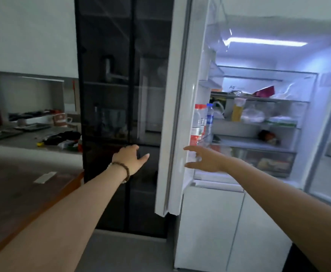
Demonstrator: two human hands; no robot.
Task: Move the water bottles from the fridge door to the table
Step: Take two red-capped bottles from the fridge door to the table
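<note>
The white fridge door [172, 107] stands open, seen edge-on in the middle of the view. In its inner shelf stand water bottles: one with a red cap and red label [197, 124] and one with a blue cap and blue label [209, 118]. My right hand [203, 159] reaches toward them with spread fingers, just below the bottles, holding nothing. My left hand [131, 159], with a bead bracelet at the wrist, is stretched out before the dark glass cabinet, left of the door's outer side, fingers relaxed. The brown table [23, 193] lies at the lower left.
The lit fridge interior [258, 124] holds food on several shelves. A dark glass cabinet [121, 95] stands left of the door. A grey counter [23, 134] with trays and clutter runs behind the table. A white strip [44, 177] lies on the table.
</note>
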